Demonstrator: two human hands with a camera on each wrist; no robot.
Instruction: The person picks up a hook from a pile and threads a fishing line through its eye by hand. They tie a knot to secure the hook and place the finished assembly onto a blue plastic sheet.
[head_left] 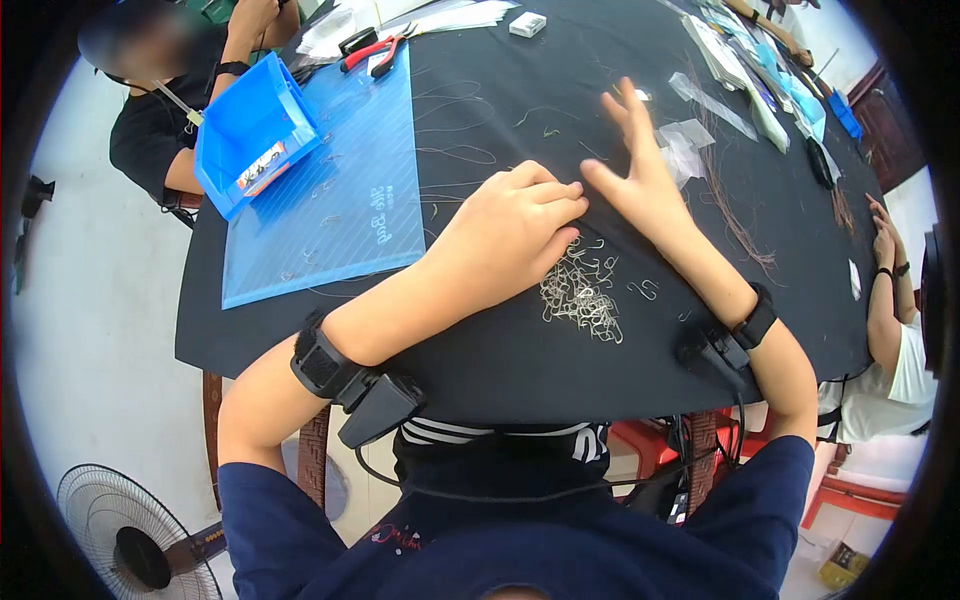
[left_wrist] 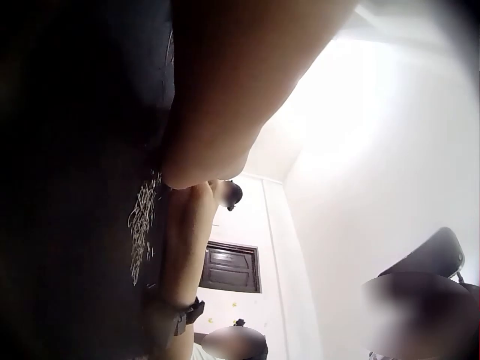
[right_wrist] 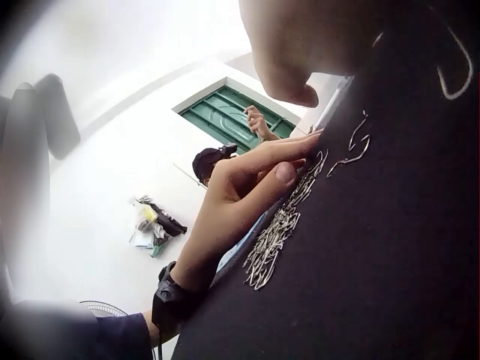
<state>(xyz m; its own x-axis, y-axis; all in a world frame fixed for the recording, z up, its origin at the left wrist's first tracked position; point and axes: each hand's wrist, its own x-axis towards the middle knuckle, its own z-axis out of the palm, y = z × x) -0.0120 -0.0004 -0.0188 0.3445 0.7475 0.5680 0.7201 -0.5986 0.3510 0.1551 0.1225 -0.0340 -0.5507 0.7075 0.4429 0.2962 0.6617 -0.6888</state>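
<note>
A loose pile of silvery fish hooks [head_left: 583, 300] lies on the black tabletop. At its far edge my left hand [head_left: 515, 225] rests palm down, fingers loosely bent, fingertips close to the cloth; the right wrist view shows its thumb right beside the hooks [right_wrist: 274, 244]. Nothing shows between those fingers, though the palm side is partly hidden. My right hand [head_left: 645, 180] is raised just right of the pile, thumb and fingers spread apart, holding nothing. A few separate hooks [head_left: 645, 290] lie right of the pile, below that hand.
To the left, a blue ruled mat [head_left: 370, 200] carries a blue bin [head_left: 255, 135] and red-handled pliers [head_left: 370, 52]. Thin lines [head_left: 455, 150] trail off the mat. Clear plastic bags [head_left: 685, 150] and reddish strands [head_left: 730, 215] lie at right. Other people sit around the table.
</note>
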